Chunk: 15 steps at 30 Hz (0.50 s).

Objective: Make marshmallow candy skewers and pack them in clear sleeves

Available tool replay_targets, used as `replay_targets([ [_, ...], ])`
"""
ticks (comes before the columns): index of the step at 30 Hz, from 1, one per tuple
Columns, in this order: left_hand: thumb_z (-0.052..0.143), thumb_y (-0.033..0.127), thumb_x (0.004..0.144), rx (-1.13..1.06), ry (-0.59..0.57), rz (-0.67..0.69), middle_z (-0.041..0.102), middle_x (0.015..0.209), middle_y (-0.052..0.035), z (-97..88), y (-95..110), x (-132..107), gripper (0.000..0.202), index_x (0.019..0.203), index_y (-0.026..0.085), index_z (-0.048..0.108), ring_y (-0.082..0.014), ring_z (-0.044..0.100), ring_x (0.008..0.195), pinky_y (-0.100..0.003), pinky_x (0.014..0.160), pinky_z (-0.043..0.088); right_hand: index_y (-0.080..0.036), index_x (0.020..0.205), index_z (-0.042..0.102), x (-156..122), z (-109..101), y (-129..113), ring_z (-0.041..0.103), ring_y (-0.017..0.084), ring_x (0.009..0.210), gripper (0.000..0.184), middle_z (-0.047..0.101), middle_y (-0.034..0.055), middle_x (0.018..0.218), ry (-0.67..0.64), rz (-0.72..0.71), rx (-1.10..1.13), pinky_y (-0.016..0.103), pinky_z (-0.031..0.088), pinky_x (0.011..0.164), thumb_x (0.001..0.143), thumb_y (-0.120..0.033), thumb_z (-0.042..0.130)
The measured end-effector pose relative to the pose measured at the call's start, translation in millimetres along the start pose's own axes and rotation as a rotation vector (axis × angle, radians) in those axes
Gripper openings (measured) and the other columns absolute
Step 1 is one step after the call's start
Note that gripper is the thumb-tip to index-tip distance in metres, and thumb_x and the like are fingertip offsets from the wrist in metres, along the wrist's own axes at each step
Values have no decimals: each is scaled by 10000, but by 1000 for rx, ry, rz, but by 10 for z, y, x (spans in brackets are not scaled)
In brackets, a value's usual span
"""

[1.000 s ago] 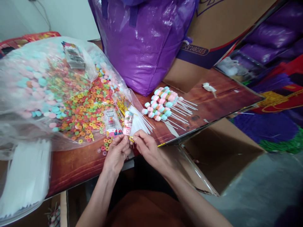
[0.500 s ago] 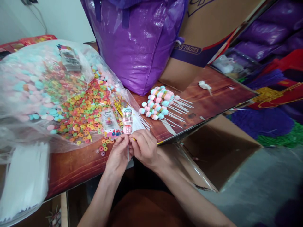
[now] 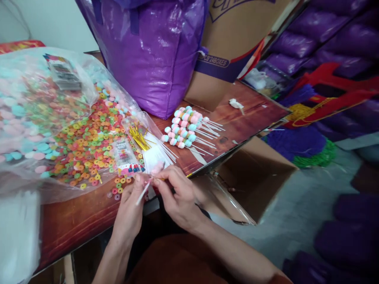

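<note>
My left hand [image 3: 130, 209] is closed in a pinch on a candy stick, just below its bagged pink top [image 3: 157, 168]. The white stick [image 3: 142, 195] pokes out between my hands, tilted toward me. Against it, my right hand [image 3: 179, 195] has thumb and forefinger pressed together on a gold twist tie [image 3: 161, 179], of which only a bit shows. Beyond my hands, a bundle of gold twist ties [image 3: 139, 137] lies on white sticks [image 3: 156, 153]. A printed clear bag [image 3: 124, 154] is left of them.
Finished marshmallow skewers [image 3: 183, 127] lie stacked on the wooden table [image 3: 248, 106]. Loose gummy rings [image 3: 85, 150] and marshmallows [image 3: 17, 130] spread over plastic at left. A purple bag [image 3: 148, 59] and a carton [image 3: 219, 47] stand behind. An open box [image 3: 251, 181] is below the right edge.
The bagged candy stick has tipped from upright to slanted, its lower end swinging left. My hands have turned with it, still close together. The whole view has shifted to the right.
</note>
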<state>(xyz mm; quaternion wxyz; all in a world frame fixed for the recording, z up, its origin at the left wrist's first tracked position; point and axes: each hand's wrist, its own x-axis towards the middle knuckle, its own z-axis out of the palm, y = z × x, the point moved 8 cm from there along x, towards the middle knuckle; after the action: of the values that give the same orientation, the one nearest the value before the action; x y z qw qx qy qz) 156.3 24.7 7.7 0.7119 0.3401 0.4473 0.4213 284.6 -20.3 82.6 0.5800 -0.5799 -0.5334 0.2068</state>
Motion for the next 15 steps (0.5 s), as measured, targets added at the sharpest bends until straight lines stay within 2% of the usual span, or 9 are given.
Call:
replay_targets([
  [5, 753, 407, 803, 292, -125, 115, 714, 980, -59, 108, -117, 22, 224, 832, 189, 795, -203, 621, 997, -287, 917, 476, -182, 780, 678, -231, -61, 428, 570, 126, 675, 211, 628, 1, 723, 83, 345, 254, 250, 465, 646, 935, -271, 567],
  [8, 711, 400, 836, 327, -119, 100, 714, 888, -41, 218, -282, 1, 226, 900, 202, 799, -176, 634, 864, -279, 825, 496, -194, 888, 743, -441, -144, 578, 566, 123, 646, 208, 661, 2, 738, 91, 472, 337, 244, 471, 615, 922, -317, 580],
  [11, 735, 321, 806, 359, -100, 97, 708, 774, -21, 381, -412, -50, 133, 840, 205, 790, -155, 623, 717, -270, 709, 494, -205, 948, 765, -737, -245, 738, 539, 115, 583, 178, 660, -4, 698, 65, 575, 344, 244, 460, 567, 854, -336, 690],
  [13, 742, 249, 791, 438, -245, 187, 719, 778, -28, 587, -405, -69, 70, 748, 203, 772, -166, 644, 751, -279, 743, 495, -195, 830, 758, -964, -377, 947, 527, 107, 558, 150, 648, -1, 665, 119, 649, 393, 241, 446, 547, 825, -344, 739],
  [15, 742, 235, 798, 529, -350, 316, 726, 801, -38, 665, -299, -37, 78, 727, 206, 758, -183, 659, 811, -299, 795, 500, -205, 812, 737, -1171, -625, 1253, 530, 104, 572, 183, 632, -8, 667, 316, 706, 524, 238, 449, 549, 767, -371, 800],
])
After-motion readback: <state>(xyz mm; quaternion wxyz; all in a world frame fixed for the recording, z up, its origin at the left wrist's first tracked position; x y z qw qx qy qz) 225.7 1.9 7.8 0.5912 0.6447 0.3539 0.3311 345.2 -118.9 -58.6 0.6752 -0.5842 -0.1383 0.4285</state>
